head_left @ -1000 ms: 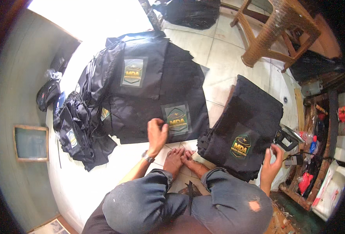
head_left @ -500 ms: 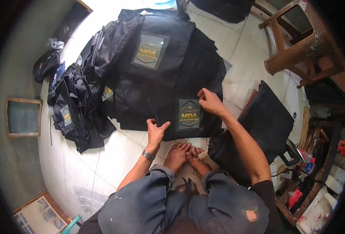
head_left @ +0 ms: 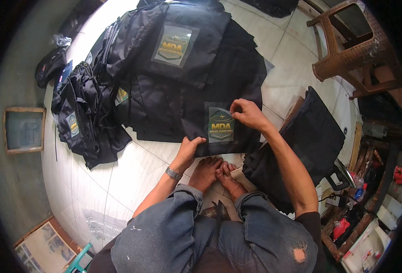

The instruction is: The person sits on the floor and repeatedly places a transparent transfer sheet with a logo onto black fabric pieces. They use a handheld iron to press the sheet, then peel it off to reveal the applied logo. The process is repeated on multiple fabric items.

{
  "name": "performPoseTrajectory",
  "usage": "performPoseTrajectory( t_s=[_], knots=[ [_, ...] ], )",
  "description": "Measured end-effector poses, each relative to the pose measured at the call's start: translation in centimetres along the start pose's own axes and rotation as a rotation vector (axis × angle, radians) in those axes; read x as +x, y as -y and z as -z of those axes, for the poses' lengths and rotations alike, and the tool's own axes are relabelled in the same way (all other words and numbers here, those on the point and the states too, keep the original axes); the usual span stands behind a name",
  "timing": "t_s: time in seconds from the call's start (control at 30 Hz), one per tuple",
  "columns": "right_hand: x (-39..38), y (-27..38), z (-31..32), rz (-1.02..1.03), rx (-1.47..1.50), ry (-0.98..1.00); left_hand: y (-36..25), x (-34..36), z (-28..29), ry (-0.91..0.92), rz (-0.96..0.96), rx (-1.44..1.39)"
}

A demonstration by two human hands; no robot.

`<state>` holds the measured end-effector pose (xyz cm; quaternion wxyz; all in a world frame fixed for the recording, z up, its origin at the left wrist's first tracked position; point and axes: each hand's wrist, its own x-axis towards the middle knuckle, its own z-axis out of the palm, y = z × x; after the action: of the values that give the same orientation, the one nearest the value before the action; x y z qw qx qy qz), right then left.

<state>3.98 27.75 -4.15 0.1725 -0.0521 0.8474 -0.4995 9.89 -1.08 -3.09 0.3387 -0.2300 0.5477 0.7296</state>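
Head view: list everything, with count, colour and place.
spread cloths: several, black, centre floor
emblem patches: at least four, mostly yellow, spread cloths and left heap
crumpled cloth heap: one, black, left
folded cloth stack: one, black, right
iron-like appliance: one, black and silver, beside stack
stool: one, brown, upper right
framed panels: two, brown edges, left wall, lower left
bundles: two, black, upper left, top edge
rack: one, brown, cluttered, lower right
teal object: one, teal, lower left
tiled floor: one, white, beneath
wristwatch: one, grey, left wrist
jeans: one pair, faded blue, bottom
feet: two, bare, before spread cloths
left hand: one, bare, spread cloths' near edge
right hand: one, bare, nearer patch's upper right
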Motion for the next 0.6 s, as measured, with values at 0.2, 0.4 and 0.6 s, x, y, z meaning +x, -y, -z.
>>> performPoseTrajectory(
  t_s=[0.2,0.4,0.6],
  knots=[
    [-0.3,1.7,0.3,-0.107,-0.033,0.100,-0.4,-0.2,-0.5,0.000,0.034,-0.157],
    [-0.4,1.8,0.6,-0.228,0.091,0.141,-0.6,-0.2,-0.4,0.046,0.001,-0.150],
    [-0.7,1.6,1.0,-0.193,0.142,0.148,-1.0,0.0,-0.4,0.099,0.027,-0.254]
  ],
)
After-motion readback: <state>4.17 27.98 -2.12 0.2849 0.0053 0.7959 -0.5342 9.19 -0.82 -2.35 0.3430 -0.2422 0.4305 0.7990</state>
